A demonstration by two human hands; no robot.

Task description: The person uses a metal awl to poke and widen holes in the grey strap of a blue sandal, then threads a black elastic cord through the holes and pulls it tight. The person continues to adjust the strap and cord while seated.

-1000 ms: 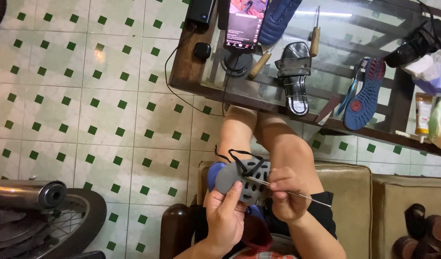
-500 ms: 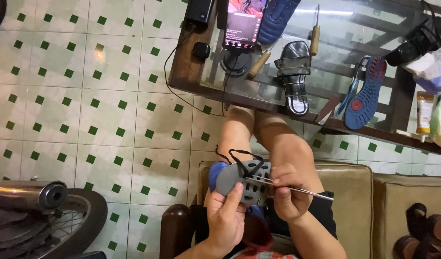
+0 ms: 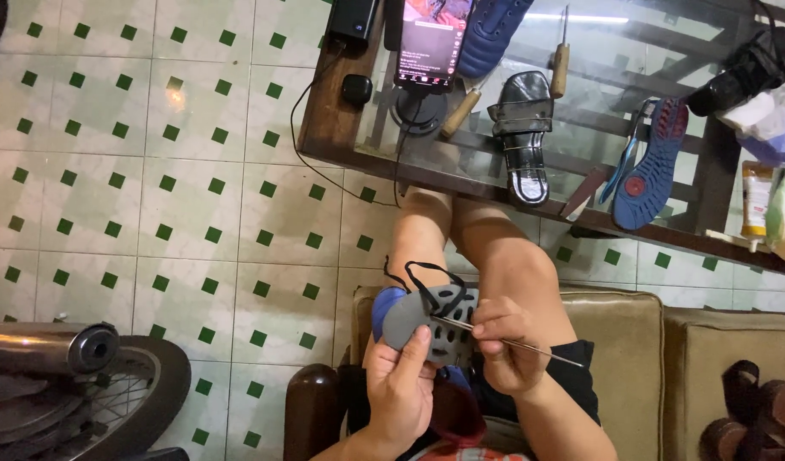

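Note:
My left hand point(image 3: 402, 382) grips a grey and blue shoe point(image 3: 426, 318) with round holes and loose black laces, held over my lap. My right hand point(image 3: 505, 343) pinches a thin metal needle tool point(image 3: 529, 345) whose tip rests at the shoe's grey upper. The shaft sticks out to the right past my fingers. Both hands are close together above my bare knees, and I sit on a tan cushioned seat point(image 3: 631, 358).
A glass-topped wooden table point(image 3: 332, 137) ahead holds a phone on a stand point(image 3: 430, 43), a black sandal point(image 3: 524, 137), a blue sole point(image 3: 653, 166), wooden-handled awls point(image 3: 560, 60) and a black shoe point(image 3: 747, 68). A motorbike wheel and exhaust point(image 3: 59, 376) sit at lower left on the green-dotted tile floor.
My right hand has drawn the needle tool slightly right along the shoe's upper. The left hand keeps the same grip on the shoe.

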